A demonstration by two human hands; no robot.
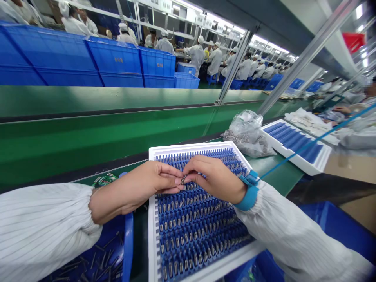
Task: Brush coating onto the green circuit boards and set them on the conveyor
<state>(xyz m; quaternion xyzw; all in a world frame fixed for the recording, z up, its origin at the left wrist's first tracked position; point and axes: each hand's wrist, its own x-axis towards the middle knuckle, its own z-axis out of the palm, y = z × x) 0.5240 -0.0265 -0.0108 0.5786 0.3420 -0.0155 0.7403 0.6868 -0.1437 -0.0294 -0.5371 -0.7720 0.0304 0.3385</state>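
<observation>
Head view: L hand (143,190) & R hand (216,178) both pinch sm. metal part (183,179) above white parts tray (199,146).

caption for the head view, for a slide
Left hand and right hand pinch a small metal part above a white-framed blue tray
</observation>
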